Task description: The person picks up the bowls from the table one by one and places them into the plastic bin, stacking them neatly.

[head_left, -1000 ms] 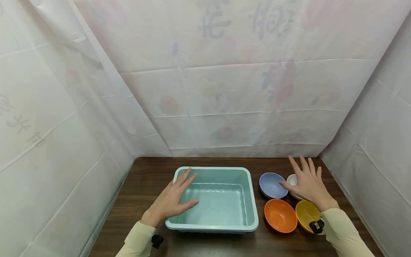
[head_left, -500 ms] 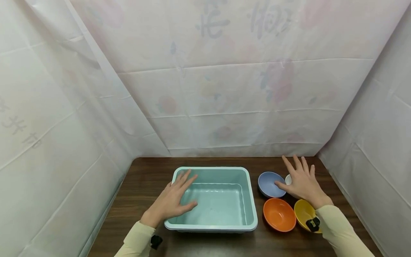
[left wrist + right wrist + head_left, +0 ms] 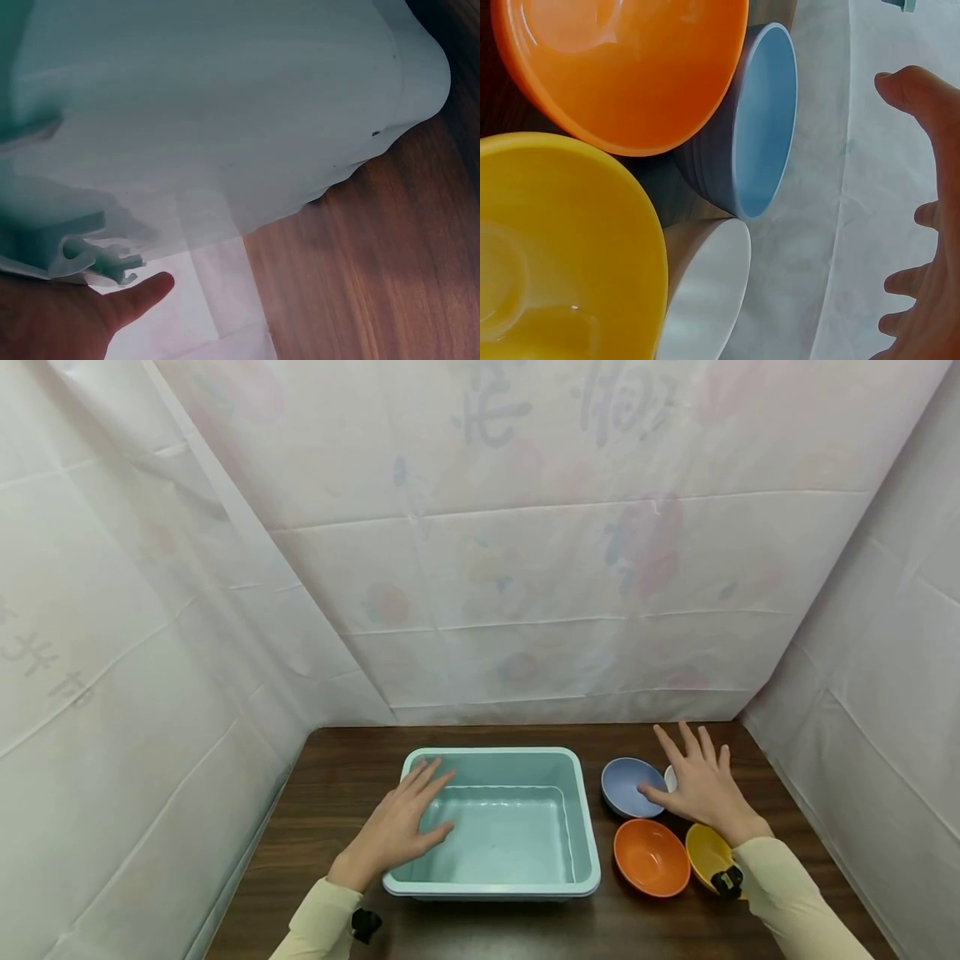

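A pale teal tub [image 3: 510, 843] stood on a dark wooden table [image 3: 330, 793], with white printed cloth [image 3: 517, 568] hanging behind it. The left hand [image 3: 397, 827] was spread over the tub's left rim, holding nothing; whether it touched the rim could not be told. The right hand [image 3: 705, 789], also spread and holding nothing, hovered above four bowls to the tub's right. Nearest the tub sat a blue bowl [image 3: 628, 789] and, in front of it, an orange bowl [image 3: 652, 857]; farther from the tub were a white bowl [image 3: 709, 300] and, in front, a yellow bowl [image 3: 707, 852]. Their close grouping probably kept all four within the right hand's reach. Mouths faced up, probably for easy grasping by the rim. Nothing showed inside the tub, orange bowl or blue bowl; the yellow and white ones were only partly visible.
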`<action>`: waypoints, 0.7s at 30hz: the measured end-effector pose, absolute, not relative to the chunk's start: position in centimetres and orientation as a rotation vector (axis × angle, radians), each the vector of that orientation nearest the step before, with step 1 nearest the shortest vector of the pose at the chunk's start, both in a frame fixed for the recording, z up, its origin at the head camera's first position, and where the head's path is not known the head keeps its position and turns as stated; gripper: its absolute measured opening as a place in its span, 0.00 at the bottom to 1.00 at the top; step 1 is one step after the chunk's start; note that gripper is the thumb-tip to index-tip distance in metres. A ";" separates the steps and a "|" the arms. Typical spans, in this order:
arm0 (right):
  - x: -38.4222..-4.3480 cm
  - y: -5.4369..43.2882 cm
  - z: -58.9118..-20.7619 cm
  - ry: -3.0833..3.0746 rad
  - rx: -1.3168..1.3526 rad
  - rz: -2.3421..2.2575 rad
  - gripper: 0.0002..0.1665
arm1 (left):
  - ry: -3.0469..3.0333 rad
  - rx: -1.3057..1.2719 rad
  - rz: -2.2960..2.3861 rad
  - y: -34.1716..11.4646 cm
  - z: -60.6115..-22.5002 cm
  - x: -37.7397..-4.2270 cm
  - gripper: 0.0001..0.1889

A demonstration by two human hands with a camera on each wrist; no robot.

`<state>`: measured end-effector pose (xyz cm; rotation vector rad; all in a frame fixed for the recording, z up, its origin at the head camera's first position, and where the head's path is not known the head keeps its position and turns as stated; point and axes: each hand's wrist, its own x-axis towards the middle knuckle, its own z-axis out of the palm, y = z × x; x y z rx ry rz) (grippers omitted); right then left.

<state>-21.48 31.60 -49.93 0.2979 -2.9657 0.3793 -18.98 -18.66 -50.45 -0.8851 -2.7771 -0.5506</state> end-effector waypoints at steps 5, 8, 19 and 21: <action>-21.6 31.5 -50.0 -2.962 0.298 0.372 0.66 | -2.790 -0.857 -0.538 -18.6 -50.5 -18.9 0.39; -21.8 31.3 -50.1 -2.961 0.304 0.379 0.65 | -2.800 -0.852 -0.512 -18.6 -50.4 -18.8 0.39; -22.6 30.1 -50.3 -3.000 0.318 0.385 0.66 | -2.795 -0.874 -0.476 -18.5 -50.3 -18.9 0.38; -22.8 29.9 -50.4 -3.004 0.313 0.403 0.66 | -2.798 -0.876 -0.506 -18.5 -50.3 -18.9 0.38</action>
